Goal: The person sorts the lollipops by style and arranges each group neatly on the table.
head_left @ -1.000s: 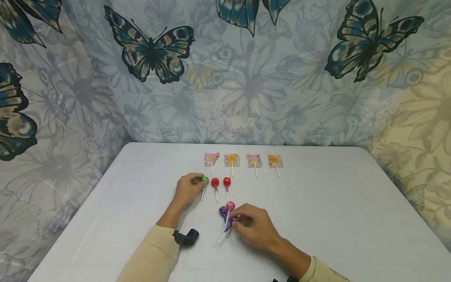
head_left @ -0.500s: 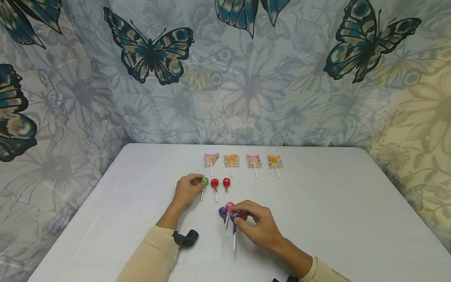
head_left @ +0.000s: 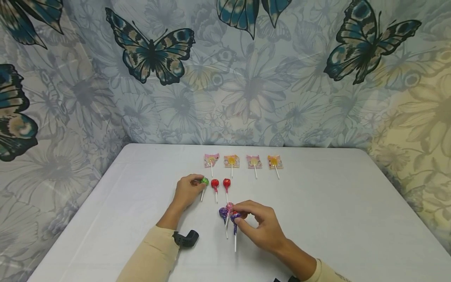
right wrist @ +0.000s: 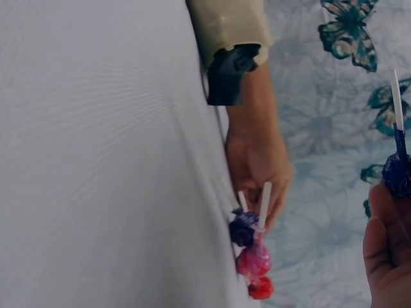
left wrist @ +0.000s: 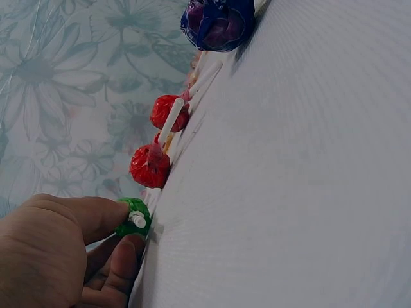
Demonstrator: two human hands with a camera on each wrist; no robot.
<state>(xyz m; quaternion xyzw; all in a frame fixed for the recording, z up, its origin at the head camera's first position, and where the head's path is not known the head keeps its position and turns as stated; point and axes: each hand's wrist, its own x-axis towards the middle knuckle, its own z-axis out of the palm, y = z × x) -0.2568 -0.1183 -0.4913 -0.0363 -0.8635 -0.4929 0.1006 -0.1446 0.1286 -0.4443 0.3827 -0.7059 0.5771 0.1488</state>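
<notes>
At table (head_left: 334, 215), hands (head_left: 188, 191) (head_left: 262, 227) pinching green, purple lollipops (head_left: 205, 181) (head_left: 235, 217)

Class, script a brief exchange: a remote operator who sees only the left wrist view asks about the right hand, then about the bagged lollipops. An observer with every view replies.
Operator: I see the left hand pinching the green lollipop, but no right hand. What is it doing?
Observer: It holds a purple-wrapped lollipop between thumb and fingers.
Operator: I can't count the bagged lollipops from here. How many are there?
Observer: The head view shows four, in a row near the far edge of the table.
</notes>
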